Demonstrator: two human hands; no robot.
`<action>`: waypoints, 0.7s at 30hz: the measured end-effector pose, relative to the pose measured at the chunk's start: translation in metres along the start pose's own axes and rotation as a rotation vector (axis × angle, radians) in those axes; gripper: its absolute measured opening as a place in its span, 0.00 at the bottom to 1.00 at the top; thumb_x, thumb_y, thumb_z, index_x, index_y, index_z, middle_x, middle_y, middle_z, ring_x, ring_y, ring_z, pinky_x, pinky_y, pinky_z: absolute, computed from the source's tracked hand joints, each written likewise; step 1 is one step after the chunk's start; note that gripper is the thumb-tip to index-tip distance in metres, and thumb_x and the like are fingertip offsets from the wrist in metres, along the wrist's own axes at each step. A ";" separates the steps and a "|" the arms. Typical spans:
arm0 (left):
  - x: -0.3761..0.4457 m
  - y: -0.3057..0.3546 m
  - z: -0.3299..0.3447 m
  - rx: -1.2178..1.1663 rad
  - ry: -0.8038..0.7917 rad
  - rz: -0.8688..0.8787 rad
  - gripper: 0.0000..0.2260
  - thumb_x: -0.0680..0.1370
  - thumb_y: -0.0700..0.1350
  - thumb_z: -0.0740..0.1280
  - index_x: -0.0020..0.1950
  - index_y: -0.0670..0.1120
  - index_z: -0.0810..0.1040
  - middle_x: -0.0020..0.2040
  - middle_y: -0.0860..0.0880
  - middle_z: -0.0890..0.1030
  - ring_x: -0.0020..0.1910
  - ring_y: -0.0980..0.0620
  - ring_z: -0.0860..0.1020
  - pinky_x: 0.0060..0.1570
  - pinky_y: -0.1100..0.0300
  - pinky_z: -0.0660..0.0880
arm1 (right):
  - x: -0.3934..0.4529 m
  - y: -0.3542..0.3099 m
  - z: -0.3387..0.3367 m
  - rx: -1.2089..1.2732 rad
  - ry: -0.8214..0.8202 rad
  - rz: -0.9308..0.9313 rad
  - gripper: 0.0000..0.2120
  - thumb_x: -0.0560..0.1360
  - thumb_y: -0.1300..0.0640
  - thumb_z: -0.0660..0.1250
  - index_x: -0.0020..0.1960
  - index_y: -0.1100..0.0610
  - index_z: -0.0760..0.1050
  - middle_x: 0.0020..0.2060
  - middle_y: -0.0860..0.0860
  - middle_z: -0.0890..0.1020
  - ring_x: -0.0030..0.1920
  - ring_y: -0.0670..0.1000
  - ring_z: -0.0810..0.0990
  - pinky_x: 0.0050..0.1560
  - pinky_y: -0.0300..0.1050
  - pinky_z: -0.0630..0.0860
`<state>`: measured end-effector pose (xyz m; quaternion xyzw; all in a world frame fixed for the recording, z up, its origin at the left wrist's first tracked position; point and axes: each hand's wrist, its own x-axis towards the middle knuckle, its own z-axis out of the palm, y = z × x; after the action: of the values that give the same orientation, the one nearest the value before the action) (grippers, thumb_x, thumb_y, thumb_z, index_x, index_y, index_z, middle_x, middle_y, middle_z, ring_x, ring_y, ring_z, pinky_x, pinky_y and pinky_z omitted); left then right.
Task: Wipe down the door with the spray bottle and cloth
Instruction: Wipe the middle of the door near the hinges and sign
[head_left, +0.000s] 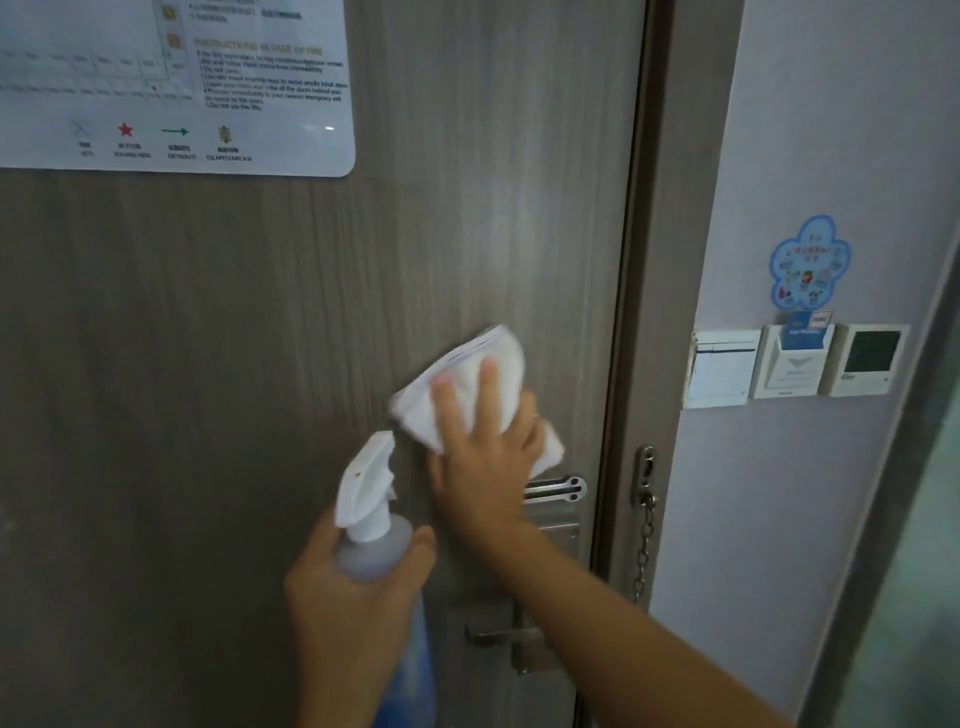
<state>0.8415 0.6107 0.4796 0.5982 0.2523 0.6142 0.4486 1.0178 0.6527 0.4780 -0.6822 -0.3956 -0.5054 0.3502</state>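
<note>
Wood-grain door (260, 338), flat right hand (483, 467) on cloth (467, 384).

The wood-grain door (260, 338) bears a fire notice (176, 88) and chain-lock plate (553, 489).

Door (260, 364): grey-brown wood-grain, matt, faint sheen where light falls. Cloth (467, 384) under my right hand (483, 467): white, soft, creased fabric. Spray bottle (379, 551) in my left hand (343, 603): frosted translucent plastic, white smooth plastic trigger head. Chain guard (644, 525), door handle (498, 636): brushed metal. Evacuation notice (176, 83): glossy laminate, glare spot.
</note>
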 end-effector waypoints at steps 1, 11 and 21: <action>0.002 0.001 -0.002 0.000 0.006 -0.015 0.20 0.62 0.39 0.84 0.50 0.50 0.83 0.44 0.64 0.84 0.37 0.69 0.80 0.41 0.76 0.75 | -0.004 -0.010 0.004 0.016 -0.009 -0.061 0.27 0.78 0.42 0.65 0.76 0.44 0.72 0.78 0.59 0.68 0.70 0.71 0.68 0.62 0.67 0.68; 0.016 0.005 -0.015 -0.030 0.003 -0.017 0.17 0.66 0.34 0.80 0.52 0.45 0.84 0.41 0.56 0.85 0.36 0.66 0.81 0.36 0.76 0.74 | 0.056 0.084 -0.031 -0.139 0.065 0.065 0.29 0.78 0.48 0.68 0.78 0.47 0.70 0.79 0.61 0.66 0.65 0.70 0.70 0.59 0.65 0.68; 0.017 0.000 -0.012 -0.014 -0.020 -0.014 0.18 0.65 0.35 0.81 0.51 0.46 0.84 0.41 0.57 0.85 0.36 0.66 0.81 0.39 0.75 0.75 | -0.009 0.009 0.002 -0.072 0.044 -0.205 0.31 0.75 0.47 0.70 0.77 0.45 0.68 0.77 0.59 0.66 0.65 0.69 0.70 0.59 0.64 0.69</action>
<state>0.8314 0.6276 0.4865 0.5993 0.2476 0.6068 0.4596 1.0250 0.6487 0.4683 -0.6390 -0.4371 -0.5674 0.2804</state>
